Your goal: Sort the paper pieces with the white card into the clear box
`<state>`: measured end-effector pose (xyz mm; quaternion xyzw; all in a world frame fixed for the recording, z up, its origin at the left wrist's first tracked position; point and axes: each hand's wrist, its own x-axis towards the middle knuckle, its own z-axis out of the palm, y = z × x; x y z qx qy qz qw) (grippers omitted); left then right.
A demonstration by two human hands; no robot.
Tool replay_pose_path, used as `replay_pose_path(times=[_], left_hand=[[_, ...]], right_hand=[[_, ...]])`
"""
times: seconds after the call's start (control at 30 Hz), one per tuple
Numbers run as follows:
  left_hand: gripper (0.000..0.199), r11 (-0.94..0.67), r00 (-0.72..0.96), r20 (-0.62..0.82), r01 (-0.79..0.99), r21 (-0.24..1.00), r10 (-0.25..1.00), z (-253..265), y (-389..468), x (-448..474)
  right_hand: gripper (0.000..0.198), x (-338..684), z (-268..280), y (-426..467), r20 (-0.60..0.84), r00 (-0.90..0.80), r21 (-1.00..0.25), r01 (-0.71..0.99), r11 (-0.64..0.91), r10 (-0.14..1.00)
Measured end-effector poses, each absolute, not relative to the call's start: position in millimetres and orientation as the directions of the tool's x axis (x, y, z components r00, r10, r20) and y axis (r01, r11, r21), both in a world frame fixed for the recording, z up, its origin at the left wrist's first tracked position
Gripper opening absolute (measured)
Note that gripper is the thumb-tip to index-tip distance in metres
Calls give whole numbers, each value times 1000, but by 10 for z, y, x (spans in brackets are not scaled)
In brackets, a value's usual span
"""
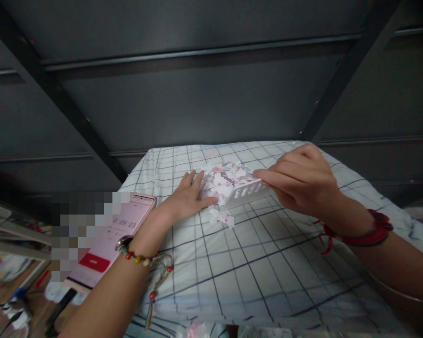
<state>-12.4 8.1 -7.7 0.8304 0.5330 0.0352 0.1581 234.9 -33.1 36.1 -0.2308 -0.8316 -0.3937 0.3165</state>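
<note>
A heap of white and pink flower-patterned paper cut-outs (pixel 223 180) lies in and around a small white plastic basket (pixel 245 193) with slots along its near side. My left hand (pixel 188 195) is spread beside the heap, palm down, with its fingers at the heap's left edge and the thumb near the basket's corner. At the right end of the basket my right hand (pixel 298 180) is closed, thumb and fingers pinching its rim. One loose flower cut-out (pixel 222 217) rests on the cloth just in front. The basket's far side is hidden.
A white cloth with dark grid lines (pixel 264 263) covers the table. To the left stands a phone (pixel 116 234) showing a timer, partly pixelated. Dark panels (pixel 197 98) rise behind the table. Cables (pixel 17 312) lie at the lower left, and clear plastic packaging (pixel 264 332) shows along the bottom edge.
</note>
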Motion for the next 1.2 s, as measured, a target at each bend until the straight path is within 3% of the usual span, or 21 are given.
replay_pose_path(times=[0.4,0.57,1.2], left_hand=[[93,-384,428,-103,876,293,898,-76,88,-110],[89,-406,449,-73,857,318,891,-96,94,-134],[88,-402,452,-82,850,339,888,-67,75,-109]], right_hand=[[24,2304,325,-360,724,-676,436,600,671,134],[20,2310,320,-376,749,-643,396,627,670,159],[16,2317,336,-380,745,-654,426,615,663,128]])
